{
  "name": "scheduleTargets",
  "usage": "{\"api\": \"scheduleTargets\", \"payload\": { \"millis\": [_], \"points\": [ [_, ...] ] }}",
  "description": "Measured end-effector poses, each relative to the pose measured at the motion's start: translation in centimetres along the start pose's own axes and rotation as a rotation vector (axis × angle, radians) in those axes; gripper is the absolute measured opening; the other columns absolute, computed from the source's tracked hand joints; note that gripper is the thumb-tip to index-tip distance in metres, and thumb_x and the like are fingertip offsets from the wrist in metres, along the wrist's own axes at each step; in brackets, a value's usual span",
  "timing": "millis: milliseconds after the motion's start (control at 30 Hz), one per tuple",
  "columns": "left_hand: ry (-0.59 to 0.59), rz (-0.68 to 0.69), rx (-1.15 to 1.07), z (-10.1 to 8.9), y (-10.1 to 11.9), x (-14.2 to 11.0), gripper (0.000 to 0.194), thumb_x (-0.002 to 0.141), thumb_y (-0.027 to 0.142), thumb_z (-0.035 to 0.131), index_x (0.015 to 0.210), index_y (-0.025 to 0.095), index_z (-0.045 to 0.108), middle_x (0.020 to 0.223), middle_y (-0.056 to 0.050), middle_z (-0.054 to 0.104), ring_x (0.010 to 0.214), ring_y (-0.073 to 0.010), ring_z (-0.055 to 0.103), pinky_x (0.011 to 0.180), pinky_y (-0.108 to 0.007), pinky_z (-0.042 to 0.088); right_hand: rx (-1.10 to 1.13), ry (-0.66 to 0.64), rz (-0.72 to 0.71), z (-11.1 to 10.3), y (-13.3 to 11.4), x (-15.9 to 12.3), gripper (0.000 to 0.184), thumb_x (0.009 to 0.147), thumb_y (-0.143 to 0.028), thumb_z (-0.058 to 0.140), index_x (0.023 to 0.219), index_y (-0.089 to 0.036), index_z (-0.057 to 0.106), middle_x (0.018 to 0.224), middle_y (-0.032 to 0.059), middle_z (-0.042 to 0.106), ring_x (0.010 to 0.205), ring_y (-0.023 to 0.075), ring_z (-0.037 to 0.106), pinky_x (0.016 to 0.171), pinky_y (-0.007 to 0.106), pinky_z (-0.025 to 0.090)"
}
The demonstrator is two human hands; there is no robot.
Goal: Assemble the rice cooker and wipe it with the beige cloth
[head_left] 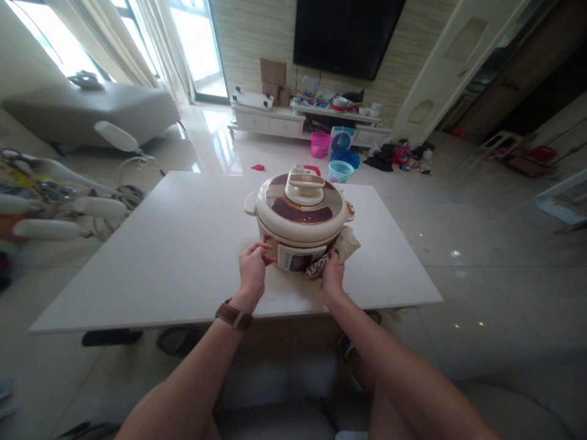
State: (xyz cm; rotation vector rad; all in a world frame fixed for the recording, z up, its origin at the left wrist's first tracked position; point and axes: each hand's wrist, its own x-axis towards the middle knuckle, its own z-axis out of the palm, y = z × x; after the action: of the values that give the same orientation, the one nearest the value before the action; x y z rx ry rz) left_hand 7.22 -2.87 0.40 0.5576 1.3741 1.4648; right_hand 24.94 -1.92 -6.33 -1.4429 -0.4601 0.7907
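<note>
A cream electric pressure cooker point(300, 235) stands upright on the white table point(197, 256), its lid on. The lid has a glossy brown top and a raised handle point(306, 181). A control panel point(300, 260) on its front faces me. My left hand point(253, 266), with a brown watch at the wrist, touches the cooker's lower left side, fingers stretched out and apart. In my right hand point(334, 275) is a bunched, patterned beige cloth point(345, 245), pressed against the cooker's front right side. The cloth hides part of the panel's right edge and some of those fingers.
Beyond the table, a pink bucket point(320, 145) and a light blue basket point(340, 171) stand on the tiled floor. A low white cabinet point(257, 122) carries boxes and clutter under a television point(346, 36). Exercise equipment with white padded rollers point(48, 230) is at left.
</note>
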Motion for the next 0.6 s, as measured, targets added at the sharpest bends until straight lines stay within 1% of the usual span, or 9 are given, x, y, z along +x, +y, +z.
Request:
{"api": "scheduleTargets", "payload": {
  "millis": [100, 200, 433, 500, 600],
  "points": [
    [-0.004, 0.008, 0.001, 0.0, -0.1, 0.0, 0.015, 0.058, 0.027, 0.059, 0.065, 0.016, 0.066, 0.111, -0.009, 0.078, 0.05, -0.0055, 0.054, 0.061, -0.028, 0.05, 0.102, -0.036, 0.023, -0.3, -0.5, -1.5, 0.046, 0.087, -0.051, 0.06, 0.118, -0.019, 0.07, 0.123, 0.0084, 0.077, 0.122, 0.0256, 0.069, 0.108, 0.042, 0.054],
    [-0.013, 0.016, 0.013, -0.1, -0.2, 0.1, 0.015, 0.059, 0.027, 0.059, 0.065, 0.016, 0.066, 0.107, -0.009, 0.078, 0.05, -0.0062, 0.054, 0.06, -0.028, 0.05, 0.15, -0.069, 0.018, -0.5, -1.0, -2.3, 0.045, 0.087, -0.05, 0.062, 0.118, -0.018, 0.071, 0.123, 0.0081, 0.078, 0.12, 0.0247, 0.07, 0.106, 0.039, 0.055],
    [0.001, 0.018, 0.019, -0.1, -0.3, 0.1, 0.015, 0.057, 0.028, 0.058, 0.064, 0.017, 0.066, 0.086, -0.005, 0.073, 0.05, -0.0086, 0.055, 0.059, -0.027, 0.05, 0.151, -0.05, 0.0, -0.2, -1.2, -2.5, 0.042, 0.085, -0.047, 0.064, 0.116, -0.019, 0.072, 0.122, 0.0081, 0.078, 0.119, 0.0255, 0.07, 0.108, 0.04, 0.054],
    [0.006, 0.014, 0.016, 0.0, -0.2, 0.0, 0.015, 0.056, 0.028, 0.058, 0.063, 0.017, 0.066, 0.08, -0.004, 0.07, 0.05, -0.0092, 0.055, 0.059, -0.027, 0.05, 0.153, -0.05, 0.018, -0.2, -1.2, -2.5, 0.044, 0.085, -0.047, 0.064, 0.118, -0.019, 0.071, 0.122, 0.008, 0.078, 0.12, 0.0258, 0.07, 0.109, 0.04, 0.054],
    [0.008, 0.008, 0.008, 0.0, -0.1, -0.1, 0.015, 0.056, 0.028, 0.058, 0.063, 0.017, 0.066, 0.079, -0.004, 0.07, 0.049, -0.0088, 0.054, 0.059, -0.027, 0.051, 0.16, -0.051, 0.034, -0.2, -1.2, -2.5, 0.046, 0.085, -0.048, 0.064, 0.121, -0.02, 0.07, 0.122, 0.0077, 0.078, 0.121, 0.0262, 0.07, 0.109, 0.041, 0.053]
  ]
}}
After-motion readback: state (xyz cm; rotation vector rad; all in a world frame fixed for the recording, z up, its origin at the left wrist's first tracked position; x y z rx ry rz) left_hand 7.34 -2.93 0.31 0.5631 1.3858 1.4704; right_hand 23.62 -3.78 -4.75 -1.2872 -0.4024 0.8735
